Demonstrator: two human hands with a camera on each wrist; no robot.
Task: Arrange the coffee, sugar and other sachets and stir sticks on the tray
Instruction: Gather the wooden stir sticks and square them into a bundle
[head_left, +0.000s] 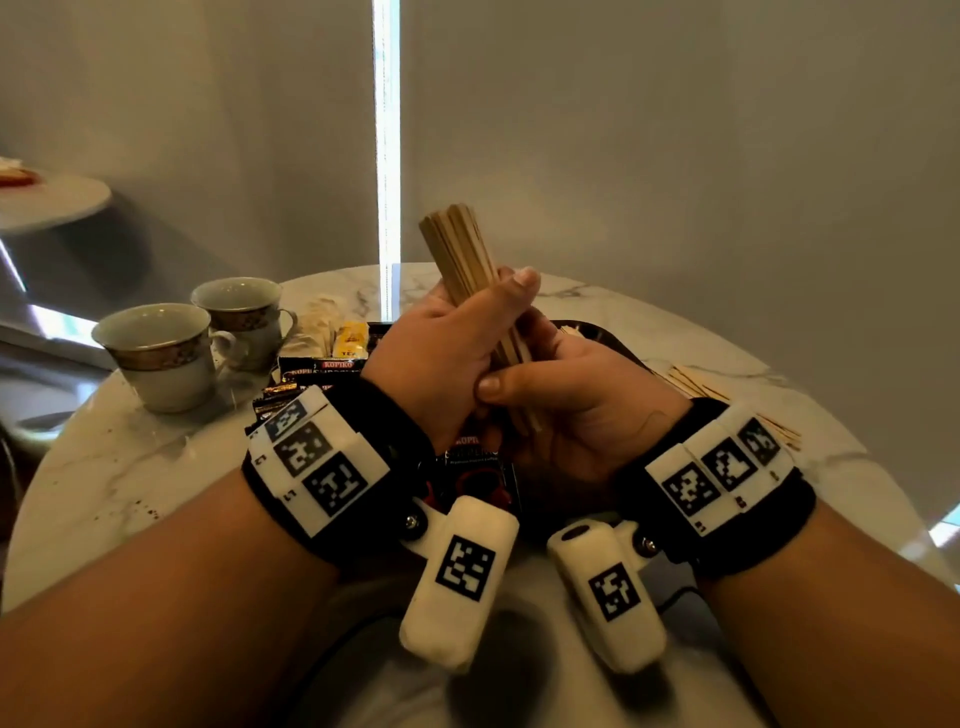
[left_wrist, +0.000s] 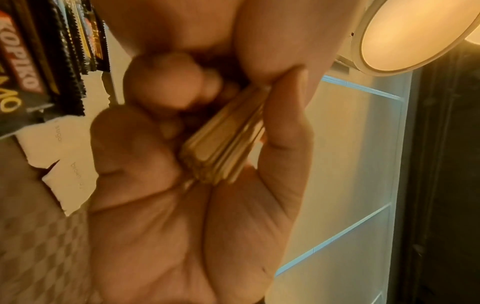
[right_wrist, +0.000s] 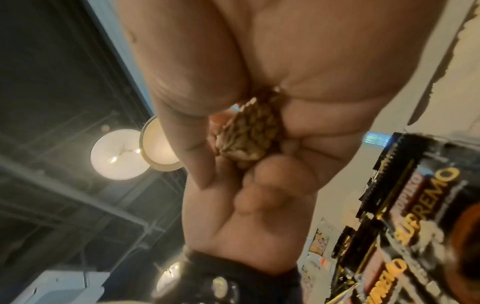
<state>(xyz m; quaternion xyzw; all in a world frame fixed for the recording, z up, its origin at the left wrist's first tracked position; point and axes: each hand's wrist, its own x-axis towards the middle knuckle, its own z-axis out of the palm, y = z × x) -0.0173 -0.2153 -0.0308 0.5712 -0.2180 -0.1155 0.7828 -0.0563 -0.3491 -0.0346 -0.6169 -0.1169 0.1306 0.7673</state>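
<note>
Head view: both wrists meet above the marble surface (head_left: 130, 467); the left hand (head_left: 447, 353) and right hand (head_left: 566, 395) wrap their fingers round the upright bundle of stir sticks (head_left: 462, 254), over the dark tray (head_left: 613, 340).

Left wrist view: curled fingers (left_wrist: 161, 86) clasp the bundle.

Right wrist view: fingers close round the stick ends (right_wrist: 249, 131).

A bundle of pale wooden stir sticks (head_left: 464, 270) stands nearly upright above the dark tray (head_left: 613, 340). Black Kopiko coffee sachets (head_left: 317, 369) and a yellow tea sachet (head_left: 352, 339) lie left of it
</note>
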